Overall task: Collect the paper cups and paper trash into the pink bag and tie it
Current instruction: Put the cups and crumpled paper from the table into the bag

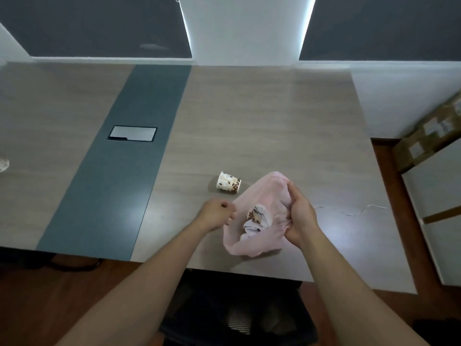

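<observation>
The pink bag (252, 247) slumps on the surface (274, 121) near its front edge, with one cup (255, 213) and crumpled paper (249, 231) inside. The right hand (299, 216) grips the rim at the bag's 3 o'clock, fingers curled round the film. The left hand (215, 216) sits at 9 o'clock with its fingers curled; I cannot tell whether they pinch the rim. A loose cup (228, 184) lies on its side at 11 o'clock. If only one side is held, the mouth may sag shut, and a nudge could roll that cup away. The scrap (3, 164) far out at 9 o'clock is easily forgotten.
</observation>
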